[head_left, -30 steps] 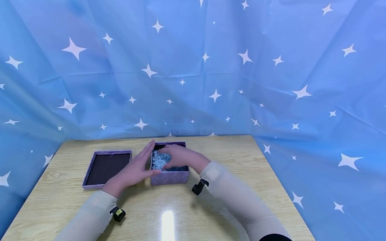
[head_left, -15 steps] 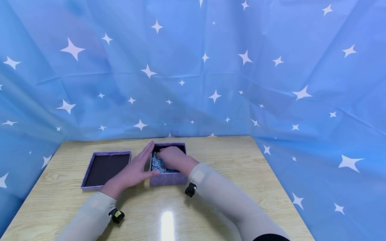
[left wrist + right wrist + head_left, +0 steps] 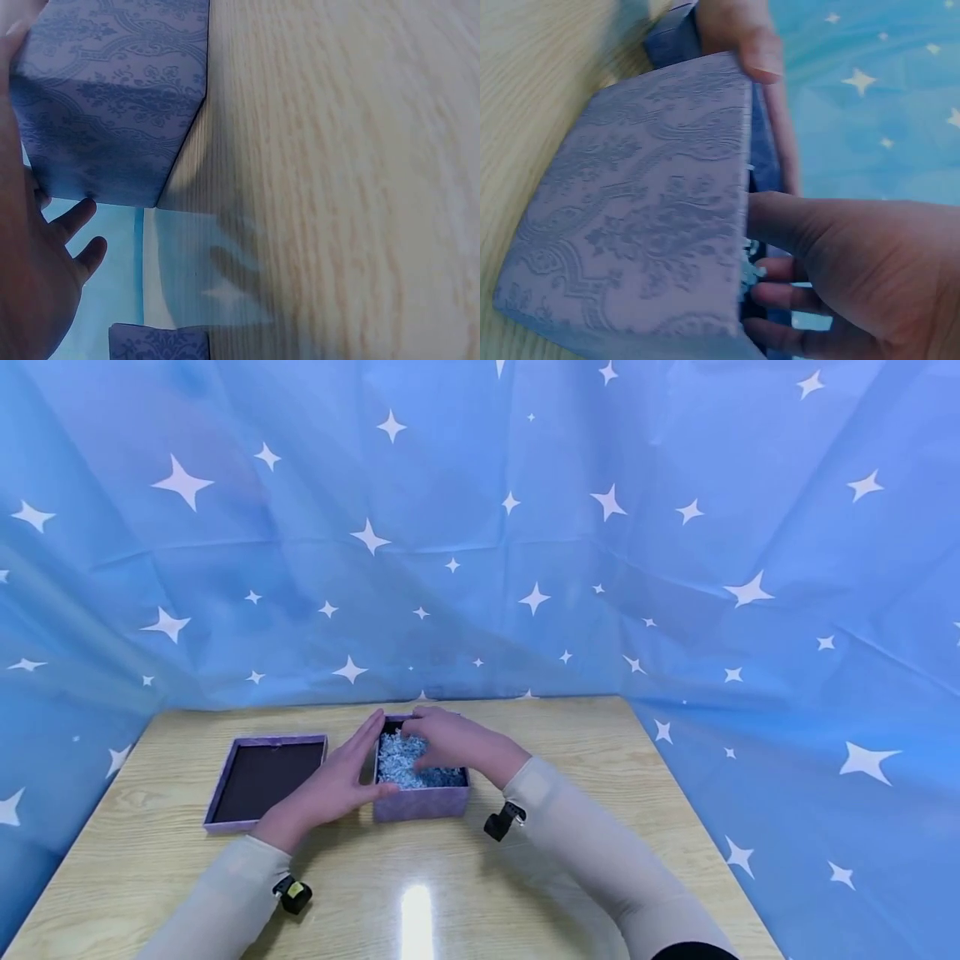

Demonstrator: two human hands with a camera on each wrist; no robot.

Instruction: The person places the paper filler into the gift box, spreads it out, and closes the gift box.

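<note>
A purple patterned box (image 3: pixel 423 806) stands uncovered on the wooden table, holding crinkled blue shredded paper (image 3: pixel 397 760). My left hand (image 3: pixel 333 787) rests along its left side, with long straight fingers by the rim and the thumb at the near corner. In the left wrist view, two fingertips (image 3: pixel 91 255) stick out past the box's edge. My right hand (image 3: pixel 465 745) reaches over the right rim, thumb and fingers spread apart above the paper. The right wrist view has its loosely bent fingers (image 3: pixel 780 296) inside the box, close to blue shreds, partly hidden by the wall.
The matching purple lid (image 3: pixel 300 768) lies left of the box, its dark inside facing up, partly behind the left forearm. A blue curtain with white stars (image 3: pixel 480 568) hangs behind the table and along both sides.
My right hand first dipped deeper into the box with its fingers drawn together, then rose back and right, fingers spread. More blue paper shows now. The left hand stayed in place.
</note>
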